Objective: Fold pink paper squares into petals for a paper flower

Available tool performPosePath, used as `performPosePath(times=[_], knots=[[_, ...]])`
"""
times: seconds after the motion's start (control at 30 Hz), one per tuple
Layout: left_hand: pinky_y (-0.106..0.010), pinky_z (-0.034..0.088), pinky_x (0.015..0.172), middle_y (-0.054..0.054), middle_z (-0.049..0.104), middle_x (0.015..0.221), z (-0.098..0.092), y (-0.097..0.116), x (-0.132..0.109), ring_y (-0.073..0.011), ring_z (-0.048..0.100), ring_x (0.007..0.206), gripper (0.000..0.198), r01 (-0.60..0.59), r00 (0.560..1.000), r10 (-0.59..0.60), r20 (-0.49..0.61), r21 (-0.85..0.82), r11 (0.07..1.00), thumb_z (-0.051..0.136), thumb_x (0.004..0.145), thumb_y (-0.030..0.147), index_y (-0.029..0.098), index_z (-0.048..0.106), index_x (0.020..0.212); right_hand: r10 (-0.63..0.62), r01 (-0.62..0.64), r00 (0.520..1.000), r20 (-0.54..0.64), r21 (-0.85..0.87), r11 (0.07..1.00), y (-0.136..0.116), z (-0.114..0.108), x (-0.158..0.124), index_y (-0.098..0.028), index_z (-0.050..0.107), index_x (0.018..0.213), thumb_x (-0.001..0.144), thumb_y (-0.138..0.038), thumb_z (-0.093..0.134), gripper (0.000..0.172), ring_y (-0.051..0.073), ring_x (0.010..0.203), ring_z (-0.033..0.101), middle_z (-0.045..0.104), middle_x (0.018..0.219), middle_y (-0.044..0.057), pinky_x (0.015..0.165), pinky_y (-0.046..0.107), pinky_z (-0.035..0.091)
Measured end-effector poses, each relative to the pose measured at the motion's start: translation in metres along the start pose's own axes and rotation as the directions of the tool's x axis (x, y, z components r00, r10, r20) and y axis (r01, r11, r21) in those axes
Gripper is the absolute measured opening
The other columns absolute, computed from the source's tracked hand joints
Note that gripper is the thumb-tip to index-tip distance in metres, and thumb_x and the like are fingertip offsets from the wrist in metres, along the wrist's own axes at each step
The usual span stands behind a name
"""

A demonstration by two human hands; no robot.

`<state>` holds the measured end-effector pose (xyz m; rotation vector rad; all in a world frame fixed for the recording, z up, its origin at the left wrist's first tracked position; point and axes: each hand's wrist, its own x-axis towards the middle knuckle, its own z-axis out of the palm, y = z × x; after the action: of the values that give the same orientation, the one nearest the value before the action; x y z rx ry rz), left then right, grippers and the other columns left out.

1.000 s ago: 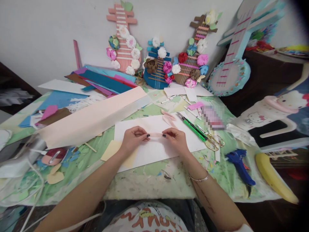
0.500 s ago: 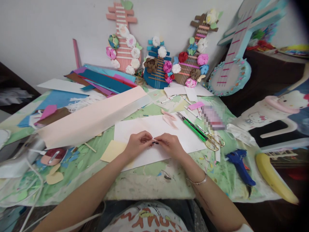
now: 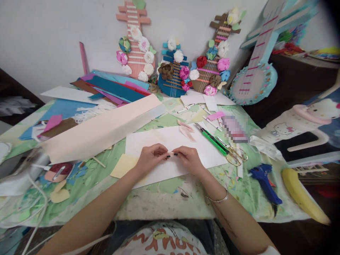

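Above a white sheet (image 3: 156,173) on the table, my left hand (image 3: 152,157) and my right hand (image 3: 187,159) face each other, thumbs and fingertips pinched. Between them is a small pale piece, mostly hidden by the fingers; I cannot make out what it is. Just beyond my right hand, several pale pink paper strips (image 3: 186,131) lie on the sheet. A green utility knife (image 3: 212,140) rests on the sheet's right part, with gold-handled scissors (image 3: 236,156) beside it. A cream paper piece (image 3: 123,170) touches the sheet's left edge near my left wrist.
A blue glue gun (image 3: 265,182) and a banana (image 3: 302,194) lie at the right, below a white tumbler (image 3: 287,124). A long pale pink board (image 3: 103,129) crosses the left side. Flower-decorated paper instruments (image 3: 174,79) lean on the wall. A white cable (image 3: 44,202) hangs at left.
My fingertips have drawn slightly apart, the right thumb shifting a little to the right. The other things on the table stay where they were.
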<state>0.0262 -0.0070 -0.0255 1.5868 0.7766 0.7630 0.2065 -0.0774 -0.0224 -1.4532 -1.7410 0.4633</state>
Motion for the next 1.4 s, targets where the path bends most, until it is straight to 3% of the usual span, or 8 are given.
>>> performPosePath(times=[0.33,0.63,0.8,0.97,1.13,1.3,1.4], knots=[[-0.028,0.058,0.058,-0.003,0.069,0.066,-0.001,0.006,0.003,-0.0181,0.068,0.060,0.027,0.074,0.996,-0.079,-0.029,-0.123,0.990,0.079,0.063,0.033,0.014,0.063,0.075,0.022,-0.022,1.000,-0.010,0.032,0.999,0.001,0.003,-0.001,-0.019,0.070,0.084,0.079,-0.006,0.047,0.026,0.017,0.076,0.066,0.072,0.082,0.004,0.072,0.027,0.048],[-0.026,0.057,0.058,-0.003,0.068,0.062,-0.008,0.007,0.010,-0.0180,0.069,0.059,0.028,0.047,0.989,-0.068,-0.127,-0.162,0.986,0.079,0.063,0.030,0.014,0.060,0.075,0.086,-0.084,0.996,-0.038,0.045,0.995,0.003,-0.009,0.003,-0.021,0.070,0.078,0.079,-0.020,0.061,0.010,0.015,0.068,0.064,0.072,0.075,0.001,0.064,0.024,0.047],[-0.027,0.057,0.063,-0.004,0.070,0.073,-0.012,0.006,0.013,-0.0185,0.070,0.066,0.031,0.047,0.976,-0.085,-0.202,-0.186,0.981,0.077,0.064,0.031,0.013,0.060,0.082,0.135,-0.139,0.971,-0.196,-0.007,0.990,0.014,-0.016,0.006,-0.021,0.070,0.075,0.078,-0.024,0.061,0.010,0.014,0.062,0.060,0.069,0.068,0.000,0.061,0.025,0.046],[-0.025,0.057,0.059,-0.006,0.070,0.076,-0.011,0.005,0.014,-0.0171,0.070,0.064,0.030,0.078,0.967,-0.120,-0.225,-0.189,0.979,0.076,0.064,0.032,0.013,0.061,0.081,0.148,-0.227,0.869,-0.473,-0.114,0.967,0.033,-0.019,0.008,-0.021,0.072,0.083,0.082,-0.027,0.055,0.018,0.020,0.079,0.058,0.068,0.081,0.006,0.073,0.034,0.046],[-0.023,0.055,0.057,-0.004,0.068,0.074,-0.009,0.004,0.012,-0.0157,0.068,0.062,0.028,0.084,0.975,-0.116,-0.189,-0.171,0.982,0.076,0.066,0.032,0.014,0.062,0.080,0.105,-0.284,0.819,-0.564,-0.240,0.928,0.049,-0.020,0.014,-0.020,0.074,0.081,0.082,-0.024,0.056,0.018,0.025,0.089,0.052,0.064,0.084,0.009,0.085,0.044,0.040],[-0.024,0.055,0.056,-0.005,0.067,0.074,-0.007,0.004,0.010,-0.0157,0.068,0.061,0.029,0.082,0.980,-0.107,-0.167,-0.151,0.985,0.077,0.065,0.034,0.014,0.062,0.080,0.098,-0.284,0.854,-0.512,-0.299,0.911,0.054,-0.016,0.019,-0.018,0.072,0.079,0.081,-0.018,0.054,0.019,0.026,0.095,0.054,0.067,0.092,0.011,0.090,0.045,0.039],[-0.024,0.055,0.056,-0.005,0.067,0.075,-0.007,0.004,0.010,-0.0152,0.067,0.061,0.028,0.081,0.982,-0.104,-0.158,-0.143,0.986,0.076,0.066,0.033,0.014,0.061,0.081,0.117,-0.292,0.870,-0.479,-0.310,0.905,0.054,-0.014,0.019,-0.018,0.071,0.080,0.080,-0.015,0.052,0.019,0.025,0.089,0.058,0.069,0.090,0.010,0.086,0.041,0.043]])
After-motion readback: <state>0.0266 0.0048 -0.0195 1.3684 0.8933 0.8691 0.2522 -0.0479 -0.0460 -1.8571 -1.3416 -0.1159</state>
